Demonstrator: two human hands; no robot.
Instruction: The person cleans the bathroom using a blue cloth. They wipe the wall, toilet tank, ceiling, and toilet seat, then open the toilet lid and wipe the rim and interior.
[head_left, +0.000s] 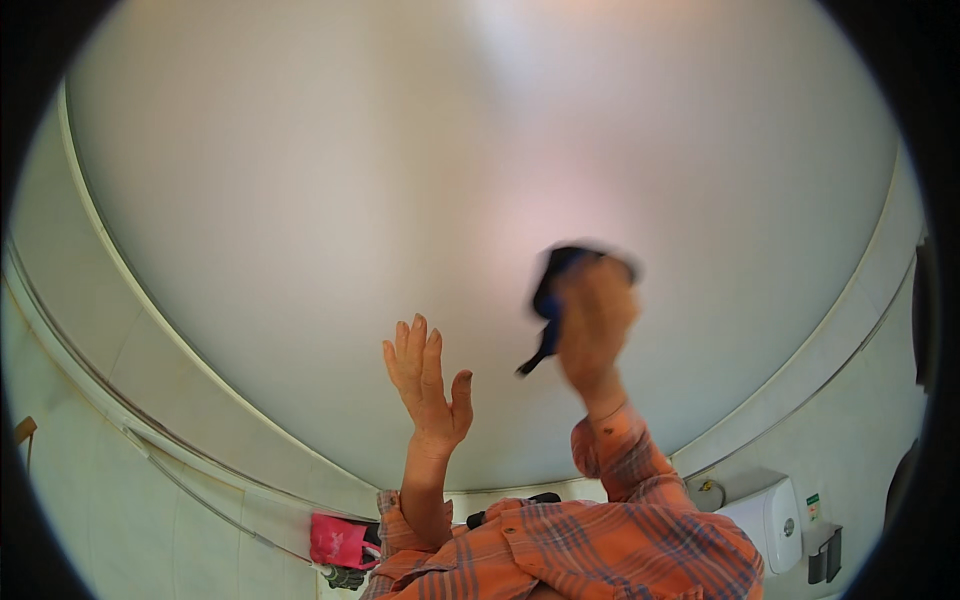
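A large, smooth, pale surface (300, 187) fills most of the view, with soft blurred light patches on it. Against it, my right hand (598, 322) grips a dark cloth-like item (559, 281), black with some blue. Both are smeared by motion, and a narrow end of the item sticks out below the fingers. Whether it touches the surface cannot be made out. My left hand (429, 390) is raised to the left of it, holding nothing, fingers up and thumb spread. An orange plaid shirt covers my arms, its cuffs pushed back.
Pale tiled walls (195, 517) curve round the lower rim. At lower left, a long thin pole (202, 495) slants down towards a pink bag (337, 541). A white wall dispenser (772, 525) and a dark grey holder (825, 555) are at lower right.
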